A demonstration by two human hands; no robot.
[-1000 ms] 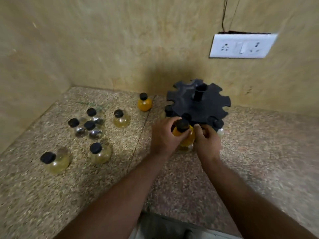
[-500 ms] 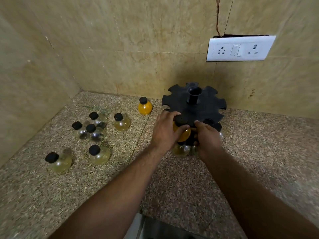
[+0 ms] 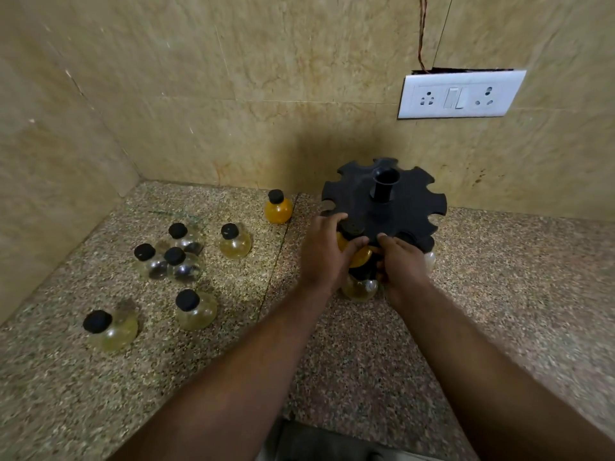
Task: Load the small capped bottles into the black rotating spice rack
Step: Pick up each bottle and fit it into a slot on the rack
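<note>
The black spice rack (image 3: 382, 207) stands against the back wall, its notched top disc facing me. My left hand (image 3: 324, 251) grips an orange bottle with a black cap (image 3: 361, 256), whose neck sits in a front notch of the top disc. My right hand (image 3: 402, 266) holds the rack's front edge just right of that bottle. A pale yellow bottle (image 3: 359, 289) hangs on the lower tier beneath my hands. Another orange bottle (image 3: 279, 207) stands on the counter left of the rack. Several black-capped bottles, clear and pale yellow, stand at the left (image 3: 183, 261).
The speckled granite counter (image 3: 499, 294) meets tiled walls at the back and left, forming a corner. A white switch and socket plate (image 3: 461, 94) is on the back wall above the rack. The counter's front edge lies below my forearms.
My left hand has carried the orange bottle up and forward from in front of the rack into a front notch of the top disc. My right hand stayed at the rack's edge.
</note>
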